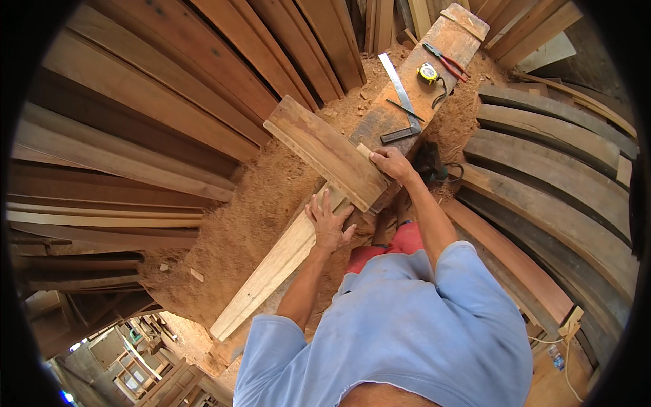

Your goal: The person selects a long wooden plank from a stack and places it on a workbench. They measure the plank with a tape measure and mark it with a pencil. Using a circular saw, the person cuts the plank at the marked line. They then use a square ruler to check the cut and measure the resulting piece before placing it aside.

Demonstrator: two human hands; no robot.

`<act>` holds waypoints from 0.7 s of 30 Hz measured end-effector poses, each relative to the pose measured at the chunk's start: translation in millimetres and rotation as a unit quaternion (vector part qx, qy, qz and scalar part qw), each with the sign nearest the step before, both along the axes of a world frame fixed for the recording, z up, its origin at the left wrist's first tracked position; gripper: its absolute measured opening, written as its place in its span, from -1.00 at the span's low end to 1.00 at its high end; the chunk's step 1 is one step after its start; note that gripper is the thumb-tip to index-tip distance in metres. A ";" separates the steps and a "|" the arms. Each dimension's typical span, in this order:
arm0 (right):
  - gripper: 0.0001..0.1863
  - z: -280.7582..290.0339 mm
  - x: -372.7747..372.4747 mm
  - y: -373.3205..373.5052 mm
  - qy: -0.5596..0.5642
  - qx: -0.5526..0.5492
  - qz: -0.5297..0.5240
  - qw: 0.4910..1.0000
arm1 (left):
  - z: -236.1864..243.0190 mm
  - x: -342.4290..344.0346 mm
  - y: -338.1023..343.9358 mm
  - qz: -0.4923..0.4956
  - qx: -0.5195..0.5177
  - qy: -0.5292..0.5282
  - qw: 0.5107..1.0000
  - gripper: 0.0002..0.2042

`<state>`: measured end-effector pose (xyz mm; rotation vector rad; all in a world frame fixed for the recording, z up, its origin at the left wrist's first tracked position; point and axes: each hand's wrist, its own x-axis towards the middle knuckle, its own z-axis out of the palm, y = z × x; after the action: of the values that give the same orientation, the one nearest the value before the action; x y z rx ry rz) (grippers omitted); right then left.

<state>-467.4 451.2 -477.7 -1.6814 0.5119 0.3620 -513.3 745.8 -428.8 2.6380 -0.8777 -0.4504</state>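
Note:
A brown plank (pixel 319 146) lies crosswise over a long pale board (pixel 261 288). My left hand (pixel 329 224) rests on the pale board, its fingers spread, just below the plank's lower edge. My right hand (pixel 395 165) grips a small light wood strip (pixel 363 150) at the plank's right side. Beyond the plank, on the dusty work plank (pixel 458 24), lie a steel square (pixel 400 133) with a thin dark pencil-like item (pixel 400 106), a tape measure (pixel 427 73) and red-handled pliers (pixel 449 62).
Upright boards (pixel 176 61) crowd the left and back, and stacked curved planks (pixel 549 169) fill the right. Sawdust (pixel 230 244) covers the ground. A dark power tool (pixel 427 163) with a cord sits beside my right hand. Wooden frames (pixel 132 373) show at the lower left.

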 end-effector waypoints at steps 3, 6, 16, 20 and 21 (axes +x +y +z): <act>-0.55 -6.0 3.9 -3.2 0.003 0.030 0.005 1.000 | 1.3 1.4 2.3 -0.004 -0.003 0.002 1.000 -0.50; -0.54 -0.1 6.7 -5.1 0.004 0.039 0.011 0.999 | 8.6 7.2 -1.7 -0.006 -0.019 0.000 1.000 -0.50; -0.58 -2.7 31.7 -68.4 -0.037 -0.275 0.013 0.961 | 0.3 15.1 -44.4 -0.002 -0.019 -0.011 1.000 -0.49; -0.72 23.8 47.0 -69.7 0.105 -0.363 0.126 0.917 | -0.1 14.8 -42.0 0.002 -0.004 0.004 1.000 -0.48; -0.75 18.7 46.6 -73.4 0.090 -0.374 0.093 0.918 | 0.3 15.3 -42.0 0.000 -0.003 0.007 1.000 -0.48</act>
<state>-420.8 377.8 -459.0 -2.4665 0.6817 0.5001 -497.9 703.8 -428.5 2.6255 -0.8718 -0.4650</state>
